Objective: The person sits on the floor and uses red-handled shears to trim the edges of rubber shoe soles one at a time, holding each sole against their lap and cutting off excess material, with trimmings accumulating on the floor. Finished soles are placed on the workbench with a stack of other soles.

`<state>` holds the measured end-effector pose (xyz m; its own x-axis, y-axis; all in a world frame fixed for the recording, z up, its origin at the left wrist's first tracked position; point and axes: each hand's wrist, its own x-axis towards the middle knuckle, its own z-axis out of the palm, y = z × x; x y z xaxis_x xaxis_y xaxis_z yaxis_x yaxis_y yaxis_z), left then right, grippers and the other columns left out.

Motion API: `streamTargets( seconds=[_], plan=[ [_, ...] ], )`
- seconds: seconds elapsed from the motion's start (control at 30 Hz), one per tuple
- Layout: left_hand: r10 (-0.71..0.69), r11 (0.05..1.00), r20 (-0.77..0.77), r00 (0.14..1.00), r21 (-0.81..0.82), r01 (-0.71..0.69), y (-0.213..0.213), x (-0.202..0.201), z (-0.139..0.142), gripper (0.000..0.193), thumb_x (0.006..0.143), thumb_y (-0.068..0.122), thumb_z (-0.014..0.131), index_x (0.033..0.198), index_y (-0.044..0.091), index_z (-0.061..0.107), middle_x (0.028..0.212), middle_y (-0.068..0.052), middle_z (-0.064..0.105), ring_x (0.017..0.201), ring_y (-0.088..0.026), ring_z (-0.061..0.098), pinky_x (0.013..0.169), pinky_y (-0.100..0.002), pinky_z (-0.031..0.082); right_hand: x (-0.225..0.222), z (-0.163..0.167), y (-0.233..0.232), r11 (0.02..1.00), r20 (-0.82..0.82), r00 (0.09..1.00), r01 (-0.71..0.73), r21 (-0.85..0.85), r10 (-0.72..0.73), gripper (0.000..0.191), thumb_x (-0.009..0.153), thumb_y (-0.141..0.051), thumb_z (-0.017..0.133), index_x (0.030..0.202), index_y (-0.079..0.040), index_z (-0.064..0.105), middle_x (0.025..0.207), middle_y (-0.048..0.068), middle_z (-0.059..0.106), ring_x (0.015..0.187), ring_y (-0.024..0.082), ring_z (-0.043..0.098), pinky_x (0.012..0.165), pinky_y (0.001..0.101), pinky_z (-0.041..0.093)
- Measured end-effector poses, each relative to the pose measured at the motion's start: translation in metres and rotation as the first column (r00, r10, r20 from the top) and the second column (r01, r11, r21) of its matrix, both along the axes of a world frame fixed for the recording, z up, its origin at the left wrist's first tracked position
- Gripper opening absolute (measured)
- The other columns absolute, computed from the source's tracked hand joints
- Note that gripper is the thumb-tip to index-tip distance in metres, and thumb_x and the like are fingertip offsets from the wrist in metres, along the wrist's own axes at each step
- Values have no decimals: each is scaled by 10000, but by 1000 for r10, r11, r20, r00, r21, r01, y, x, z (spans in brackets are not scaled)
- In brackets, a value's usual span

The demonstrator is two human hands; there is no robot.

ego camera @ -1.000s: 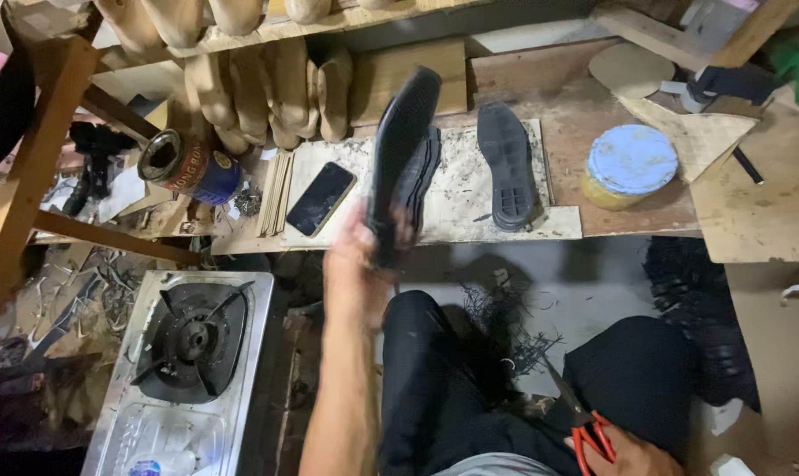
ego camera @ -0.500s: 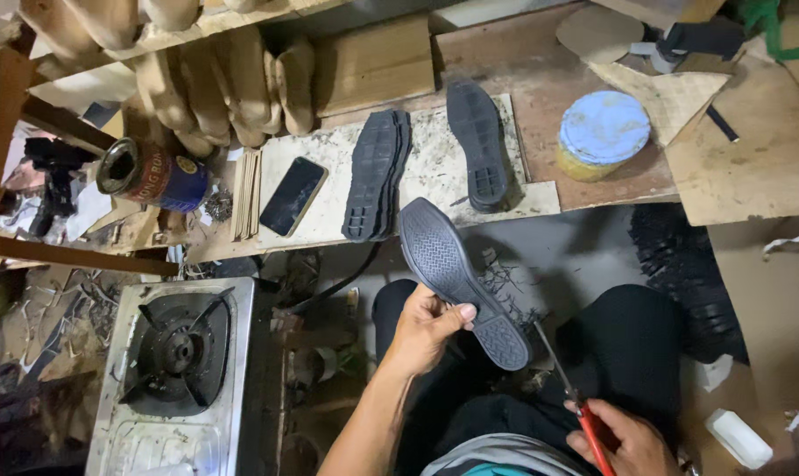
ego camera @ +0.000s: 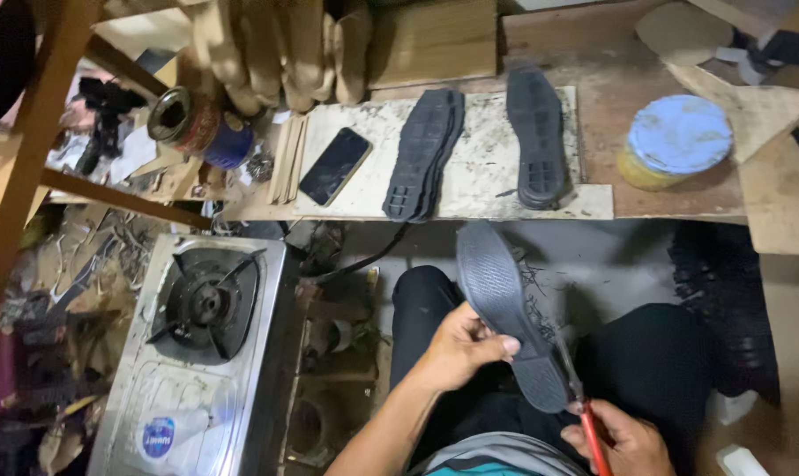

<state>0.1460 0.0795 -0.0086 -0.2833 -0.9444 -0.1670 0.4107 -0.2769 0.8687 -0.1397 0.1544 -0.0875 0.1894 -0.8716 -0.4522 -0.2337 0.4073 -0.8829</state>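
A dark rubber shoe sole (ego camera: 508,316) is grasped at its edge by the left hand (ego camera: 459,345) and is held tilted above the lap, below the front edge of the worktop (ego camera: 664,198). The right hand (ego camera: 622,438) is closed around the red handles of a pair of scissors (ego camera: 580,404), whose blades are placed at the heel end of the sole. On the worktop, a stack of soles (ego camera: 424,152), a single sole (ego camera: 539,135), a black phone (ego camera: 334,166) and a blue-lidded tub (ego camera: 677,141) are seen, and a gas stove (ego camera: 201,339) stands at the left.

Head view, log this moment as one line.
left hand: holds dark shoe sole | right hand: red-handled scissors at sole edge
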Motion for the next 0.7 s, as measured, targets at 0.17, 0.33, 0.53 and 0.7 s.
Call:
streamTargets(
  seconds=[0.17,0.33,0.53,0.7],
  plan=[
    [12,1000,-59,998,-5,-13,7,-3,8,482,944,-6,714,1399,56,568,1147,-28,675,964,-105,620,829,-272,506,18,12,-3,988,-324,945,-93,-126,47,283,709,-221,940,882,-71,774,507,62,642,466,109,563,494,277,511],
    [308,949,-294,905,156,-272,-9,17,25,379,957,8,625,1314,68,512,1203,-93,672,1077,-198,682,943,-378,571,27,35,-9,995,-287,958,-48,-90,20,376,686,-252,947,980,-71,799,560,52,695,509,93,594,518,270,507],
    [220,974,-271,937,105,-198,0,10,31,372,972,-24,622,1326,32,524,1225,-95,674,1118,-185,665,1011,-373,533,43,98,-20,957,-446,895,-116,-267,-16,632,586,-324,944,1154,-126,750,765,72,771,690,191,750,632,325,598],
    [177,976,-251,952,170,-137,11,-2,30,415,938,-6,634,1335,38,520,1215,-91,685,1107,-190,670,985,-368,539,57,141,-35,921,-562,827,-214,-327,-7,763,549,-395,989,1205,-125,708,961,90,749,773,332,723,704,406,566]
  ],
)
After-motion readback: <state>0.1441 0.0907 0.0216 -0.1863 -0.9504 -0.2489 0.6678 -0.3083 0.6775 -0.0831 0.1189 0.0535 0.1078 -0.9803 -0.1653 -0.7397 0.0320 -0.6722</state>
